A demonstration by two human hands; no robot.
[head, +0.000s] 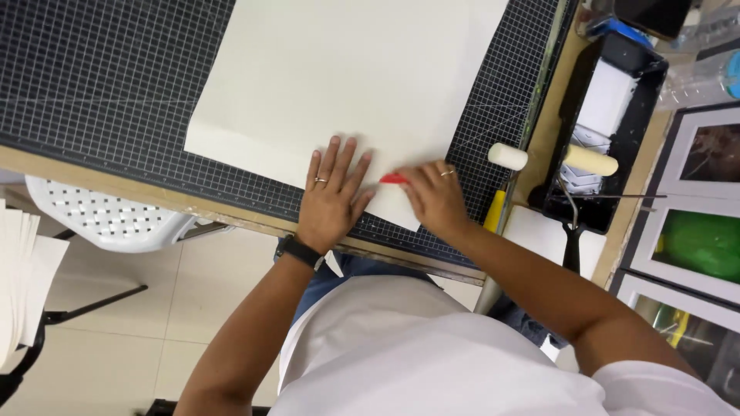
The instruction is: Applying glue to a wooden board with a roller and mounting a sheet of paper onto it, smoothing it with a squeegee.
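A large cream sheet of paper (347, 77) lies on a black gridded cutting mat (108, 85). My left hand (333, 194) rests flat on the sheet's near edge, fingers spread, a ring on one finger and a black watch at the wrist. My right hand (435, 196) presses a small red tool (393, 179) against the sheet's near corner; most of the tool is hidden under my fingers.
A small foam roller with a yellow handle (505, 166) lies at the mat's right edge. Beside it a black paint tray (601, 115) holds another roller (590, 160). Framed pictures (697, 223) lie at the far right. A white plastic chair (108, 216) stands below the table edge.
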